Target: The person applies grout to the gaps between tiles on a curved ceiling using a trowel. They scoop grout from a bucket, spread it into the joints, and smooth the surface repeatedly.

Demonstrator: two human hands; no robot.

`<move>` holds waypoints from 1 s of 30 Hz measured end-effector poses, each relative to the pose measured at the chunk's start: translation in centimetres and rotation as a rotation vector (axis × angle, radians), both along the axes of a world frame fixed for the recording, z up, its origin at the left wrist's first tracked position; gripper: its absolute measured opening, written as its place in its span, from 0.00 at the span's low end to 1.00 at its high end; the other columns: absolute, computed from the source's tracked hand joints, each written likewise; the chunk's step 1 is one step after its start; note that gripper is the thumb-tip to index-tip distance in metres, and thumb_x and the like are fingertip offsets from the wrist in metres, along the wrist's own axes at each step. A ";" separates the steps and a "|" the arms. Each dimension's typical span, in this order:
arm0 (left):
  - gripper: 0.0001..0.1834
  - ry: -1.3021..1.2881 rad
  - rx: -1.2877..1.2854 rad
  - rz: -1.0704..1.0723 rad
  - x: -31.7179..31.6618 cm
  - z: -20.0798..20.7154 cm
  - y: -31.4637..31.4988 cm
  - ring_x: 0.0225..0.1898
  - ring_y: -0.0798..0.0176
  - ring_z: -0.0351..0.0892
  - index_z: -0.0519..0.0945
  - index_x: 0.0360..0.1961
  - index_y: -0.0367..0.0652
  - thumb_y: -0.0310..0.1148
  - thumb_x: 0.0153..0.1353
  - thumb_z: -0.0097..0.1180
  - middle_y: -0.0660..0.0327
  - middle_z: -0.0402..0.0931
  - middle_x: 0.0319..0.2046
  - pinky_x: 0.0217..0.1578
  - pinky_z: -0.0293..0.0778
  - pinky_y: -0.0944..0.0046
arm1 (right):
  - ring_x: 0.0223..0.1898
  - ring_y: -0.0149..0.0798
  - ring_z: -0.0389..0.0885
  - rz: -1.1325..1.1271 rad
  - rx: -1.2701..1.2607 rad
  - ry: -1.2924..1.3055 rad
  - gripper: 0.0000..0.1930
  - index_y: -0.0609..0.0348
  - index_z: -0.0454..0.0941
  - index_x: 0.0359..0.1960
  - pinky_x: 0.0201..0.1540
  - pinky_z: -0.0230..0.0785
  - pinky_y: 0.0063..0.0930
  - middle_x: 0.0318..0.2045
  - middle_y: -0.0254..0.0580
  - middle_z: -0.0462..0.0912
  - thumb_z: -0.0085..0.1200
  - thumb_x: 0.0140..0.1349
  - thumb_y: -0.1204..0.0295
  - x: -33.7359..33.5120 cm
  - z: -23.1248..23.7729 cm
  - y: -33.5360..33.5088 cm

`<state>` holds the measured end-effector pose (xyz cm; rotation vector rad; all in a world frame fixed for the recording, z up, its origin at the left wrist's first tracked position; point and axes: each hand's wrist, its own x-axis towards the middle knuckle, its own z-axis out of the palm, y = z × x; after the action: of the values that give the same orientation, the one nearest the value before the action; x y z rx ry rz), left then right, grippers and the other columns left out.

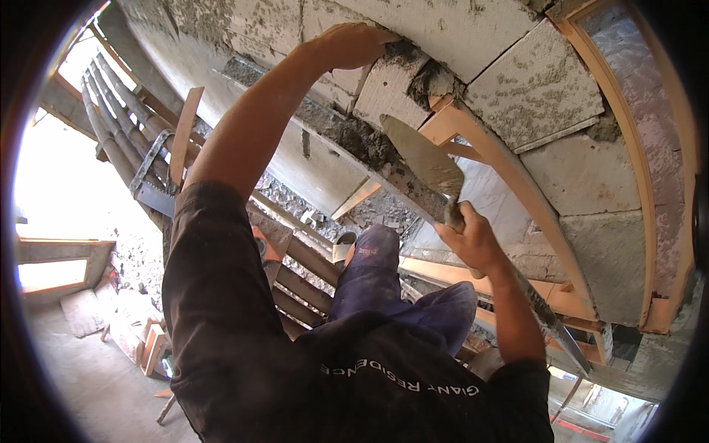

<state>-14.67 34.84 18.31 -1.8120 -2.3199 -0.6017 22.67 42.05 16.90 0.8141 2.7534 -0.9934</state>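
Note:
My left hand reaches up to the wall, its fingers stretched along the top of a small white block and touching the dark wet mortar there. The fingertips are partly hidden. In my right hand is a trowel, gripped by its handle. Its mortar-smeared blade points up and left, just below the small block and next to the corner of a wooden frame. Along the ledge under the block lies more dark mortar.
Large pale blocks make up the wall, with a second wooden frame at the right. A handsaw hangs at the left by a wooden railing. Below my legs are planks with gaps and rubble beyond.

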 end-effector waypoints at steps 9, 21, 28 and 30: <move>0.19 0.063 0.076 -0.033 -1.4 -1.4 0.8 0.38 0.49 0.81 0.76 0.52 0.44 0.32 0.57 0.50 0.49 0.81 0.36 0.40 0.76 0.51 | 0.44 0.64 0.76 0.039 0.217 0.042 0.21 0.67 0.71 0.48 0.45 0.69 0.50 0.41 0.64 0.77 0.54 0.60 0.61 0.3 -6.6 -1.7; 0.20 0.112 0.101 -0.028 -2.1 -2.5 1.5 0.39 0.48 0.80 0.76 0.52 0.46 0.32 0.57 0.47 0.50 0.81 0.39 0.44 0.74 0.50 | 0.39 0.63 0.79 0.132 0.007 -0.082 0.19 0.66 0.72 0.38 0.40 0.70 0.45 0.31 0.63 0.79 0.54 0.59 0.58 -6.7 -11.0 -0.5; 0.19 0.161 0.011 -0.023 -2.2 -2.4 1.5 0.35 0.52 0.81 0.77 0.50 0.44 0.30 0.56 0.47 0.51 0.81 0.35 0.39 0.76 0.54 | 0.40 0.59 0.80 0.020 0.400 -0.114 0.18 0.60 0.71 0.44 0.42 0.72 0.50 0.36 0.58 0.81 0.50 0.62 0.57 -8.9 -13.5 -4.6; 0.18 0.188 0.093 -0.056 -2.4 -3.0 1.8 0.34 0.53 0.81 0.77 0.48 0.43 0.30 0.55 0.48 0.52 0.81 0.34 0.37 0.77 0.55 | 0.39 0.59 0.80 -0.012 0.419 -0.053 0.17 0.58 0.71 0.45 0.41 0.73 0.49 0.37 0.58 0.80 0.50 0.63 0.58 -8.2 -14.0 -4.9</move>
<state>-17.06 36.60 15.34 -1.8118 -2.0922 -0.5134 14.50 37.17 2.88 0.8896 2.9526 -0.3859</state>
